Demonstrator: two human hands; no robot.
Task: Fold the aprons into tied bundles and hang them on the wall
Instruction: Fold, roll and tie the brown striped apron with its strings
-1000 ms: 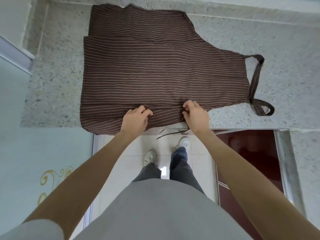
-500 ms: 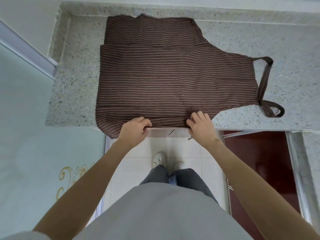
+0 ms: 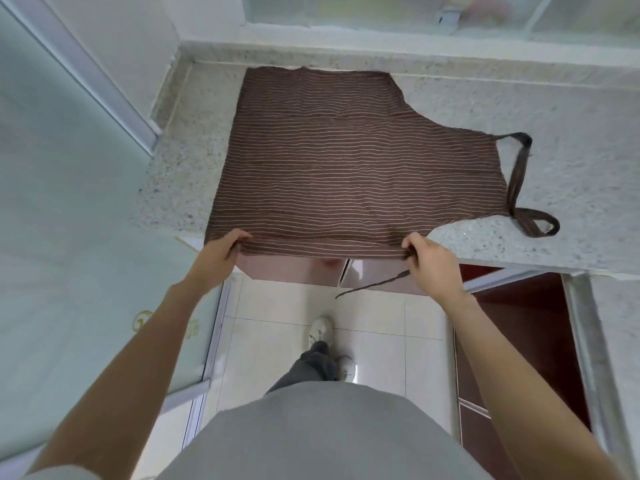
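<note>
A brown apron (image 3: 353,168) with thin pale stripes lies spread flat on a speckled stone counter (image 3: 571,188). Its neck loop (image 3: 519,181) points right. My left hand (image 3: 221,252) pinches the apron's near edge at the left. My right hand (image 3: 427,258) grips the same edge at the right, together with a thin tie string (image 3: 374,284) that dangles below the counter front. The near edge is lifted slightly off the counter lip between both hands.
A pale green glass door (image 3: 69,220) stands at the left. Dark red cabinet fronts (image 3: 519,327) are under the counter at the right. White floor tiles (image 3: 277,341) and my shoes lie below. A window ledge (image 3: 381,43) runs behind the counter.
Both hands have spread apart along the apron's near edge and now pinch it, lifting it a little. The view has pulled back and tilted upward.
</note>
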